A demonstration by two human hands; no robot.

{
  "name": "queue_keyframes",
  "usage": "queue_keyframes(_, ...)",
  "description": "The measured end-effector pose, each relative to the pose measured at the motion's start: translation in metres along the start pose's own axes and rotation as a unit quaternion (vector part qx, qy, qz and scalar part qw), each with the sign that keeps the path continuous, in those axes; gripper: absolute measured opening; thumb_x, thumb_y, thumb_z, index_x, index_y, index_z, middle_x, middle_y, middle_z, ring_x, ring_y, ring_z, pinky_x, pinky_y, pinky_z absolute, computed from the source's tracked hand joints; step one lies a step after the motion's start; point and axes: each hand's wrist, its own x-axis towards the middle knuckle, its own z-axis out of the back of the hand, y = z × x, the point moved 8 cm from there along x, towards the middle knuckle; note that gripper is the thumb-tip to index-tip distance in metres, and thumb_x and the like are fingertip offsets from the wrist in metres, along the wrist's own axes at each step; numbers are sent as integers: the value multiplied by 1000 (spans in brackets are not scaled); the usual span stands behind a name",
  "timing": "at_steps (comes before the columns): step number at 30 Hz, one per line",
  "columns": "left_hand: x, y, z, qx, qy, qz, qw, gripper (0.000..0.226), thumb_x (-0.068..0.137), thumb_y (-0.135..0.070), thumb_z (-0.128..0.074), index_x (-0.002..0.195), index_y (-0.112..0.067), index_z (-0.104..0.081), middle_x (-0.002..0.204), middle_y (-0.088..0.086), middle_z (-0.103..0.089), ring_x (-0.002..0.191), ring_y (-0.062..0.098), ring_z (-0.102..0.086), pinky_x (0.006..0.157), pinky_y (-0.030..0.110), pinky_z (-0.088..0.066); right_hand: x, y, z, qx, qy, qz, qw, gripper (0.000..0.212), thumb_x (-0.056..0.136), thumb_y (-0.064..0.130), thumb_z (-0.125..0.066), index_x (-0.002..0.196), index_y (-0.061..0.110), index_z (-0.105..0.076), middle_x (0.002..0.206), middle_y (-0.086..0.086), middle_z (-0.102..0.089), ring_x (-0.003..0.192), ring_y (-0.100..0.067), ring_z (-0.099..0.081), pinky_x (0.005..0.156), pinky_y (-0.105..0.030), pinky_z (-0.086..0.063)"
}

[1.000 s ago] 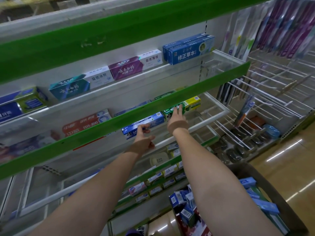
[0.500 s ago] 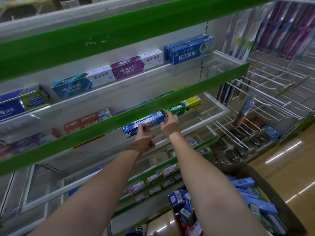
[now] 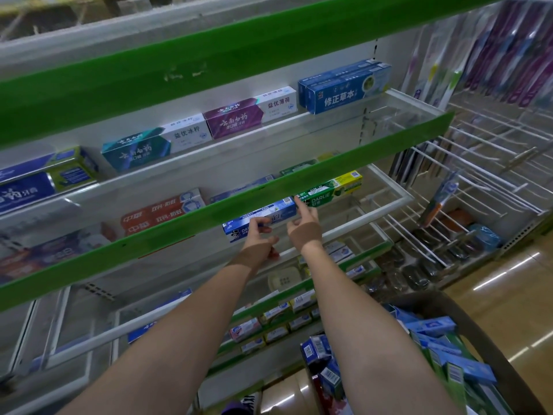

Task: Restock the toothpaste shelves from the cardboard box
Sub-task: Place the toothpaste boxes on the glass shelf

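A blue Darlie toothpaste box [image 3: 278,213] lies lengthwise on the third shelf, just behind its green front strip [image 3: 167,235]. My left hand [image 3: 258,241] pinches the box's left part with thumb and fingers. My right hand [image 3: 305,226] is at the box's right end, its fingers extended and touching the seam where a green Darlie box [image 3: 329,191] lies next to it. The cardboard box [image 3: 490,339] stands at the lower right, holding several blue and green toothpaste boxes [image 3: 440,348].
The shelf above carries teal [image 3: 152,145], purple [image 3: 248,115] and blue [image 3: 344,88] toothpaste boxes. A red box [image 3: 161,212] sits left on the third shelf. White wire racks [image 3: 478,175] with toothbrushes fill the right. Lower shelves hold small boxes [image 3: 281,319].
My right hand has slid left from the green box to the blue box's right end. The left hand has kept its hold on the blue box.
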Motion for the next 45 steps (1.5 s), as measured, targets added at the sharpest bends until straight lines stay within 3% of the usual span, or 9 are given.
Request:
queue_keyframes(5,0,0,0,-2,1,7,1000,35,96,2,-58,118,-20,-43,118,6,-48,52,13,-53,48,25,-52,-1,2,-1,33,-27,-21,999,66,93,-3,-57,151,26,-44,145,-4,-35,109,-26,-60,103,-35,-50)
queue_keyframes(17,0,2,1,-1,-2,11,1000,32,96,3,-57,114,-20,-43,117,8,-48,49,13,-53,47,25,-52,2,8,-2,64,6,-49,997,59,94,-2,-58,148,19,-47,143,-11,-37,109,-19,-53,108,-30,-44)
queue_keyframes(22,-2,-1,0,-15,-6,17,1000,32,96,6,-55,115,-17,-43,117,11,-46,50,15,-52,44,26,-52,-5,8,-1,43,48,-73,995,74,93,0,-60,156,29,-34,155,-9,-24,128,-29,-49,110,-36,-43)
queue_keyframes(28,-10,0,0,-75,-10,53,996,37,95,7,-57,120,-17,-44,118,9,-45,55,19,-57,50,31,-56,-17,9,2,11,37,-87,995,94,92,1,-63,163,30,-7,170,6,3,153,-27,-19,116,-37,-34)
queue_keyframes(33,-17,10,3,-134,-45,84,986,44,95,12,-50,126,-17,-41,116,9,-49,51,21,-61,63,40,-57,-27,8,-5,-29,87,-87,992,99,91,-5,-57,162,34,0,170,7,-5,141,-29,-44,78,-23,-51)
queue_keyframes(36,-23,7,4,-129,-53,110,984,62,93,13,-53,140,-24,-38,130,6,-43,66,24,-64,73,43,-60,-30,6,-5,-4,92,-82,992,89,93,-8,-53,162,30,-12,168,-1,-17,111,-24,-63,55,-18,-47)
queue_keyframes(39,-37,5,4,-125,-49,142,981,61,96,7,-53,143,-27,-36,121,5,-50,81,30,-67,80,46,-62,-43,-2,1,79,52,-84,992,58,97,-5,-51,150,17,-41,154,-13,-43,117,-25,-60,82,-24,-53)
queue_keyframes(41,-45,4,8,-141,-71,161,974,39,99,1,-51,134,-16,-47,110,9,-58,73,28,-67,70,40,-62,-54,-16,9,195,-3,-108,975,29,98,-3,-50,120,13,-60,133,-15,-58,109,-25,-63,100,-30,-49)
queue_keyframes(45,-58,6,18,-78,-104,138,982,16,99,-3,-52,110,-7,-63,80,9,-65,51,17,-55,46,24,-45,-81,-42,23,180,-84,-125,972,14,99,5,-57,106,15,-63,111,-8,-68,102,-25,-68,97,-44,-56)
